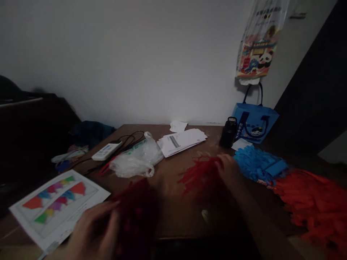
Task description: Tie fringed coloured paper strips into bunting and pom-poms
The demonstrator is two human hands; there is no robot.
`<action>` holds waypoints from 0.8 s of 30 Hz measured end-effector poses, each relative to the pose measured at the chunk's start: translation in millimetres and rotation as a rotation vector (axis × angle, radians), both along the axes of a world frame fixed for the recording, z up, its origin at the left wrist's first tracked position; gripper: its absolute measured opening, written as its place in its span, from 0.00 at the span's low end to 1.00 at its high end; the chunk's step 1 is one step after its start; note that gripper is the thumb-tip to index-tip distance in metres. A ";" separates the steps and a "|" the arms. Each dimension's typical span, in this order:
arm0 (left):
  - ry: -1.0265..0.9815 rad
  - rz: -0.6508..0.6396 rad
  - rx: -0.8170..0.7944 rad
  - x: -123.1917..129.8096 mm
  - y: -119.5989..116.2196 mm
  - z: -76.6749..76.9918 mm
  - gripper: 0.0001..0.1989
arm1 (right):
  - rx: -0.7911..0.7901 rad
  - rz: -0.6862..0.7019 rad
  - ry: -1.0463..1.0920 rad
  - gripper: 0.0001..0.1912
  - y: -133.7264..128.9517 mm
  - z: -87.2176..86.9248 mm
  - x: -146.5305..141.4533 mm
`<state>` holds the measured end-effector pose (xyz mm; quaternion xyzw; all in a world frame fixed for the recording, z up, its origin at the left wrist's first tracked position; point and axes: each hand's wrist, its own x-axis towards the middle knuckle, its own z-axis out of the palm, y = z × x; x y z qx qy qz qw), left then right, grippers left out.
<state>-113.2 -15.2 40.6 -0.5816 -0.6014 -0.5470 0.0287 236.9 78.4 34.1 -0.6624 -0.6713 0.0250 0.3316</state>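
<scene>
My left hand, blurred, is closed at the near left on a dark red bundle, which hangs at the table's front edge. Further right, my right hand grips the upper end of a bunch of red strips. The loose ends of those strips fan out leftward over the brown tabletop. Beside my right hand lies a heap of blue strips. An orange-red heap of strips spreads at the right edge.
A printed sheet with coloured bunting lies at left. Behind are a white power strip, a clear plastic bag and white papers. A black bottle and a blue tote bag stand at the back right.
</scene>
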 end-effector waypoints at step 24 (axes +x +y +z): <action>-0.231 -0.536 -0.278 73.7 13.2 -26.3 0.02 | -0.099 0.473 0.466 0.08 -76.5 -24.6 -106.1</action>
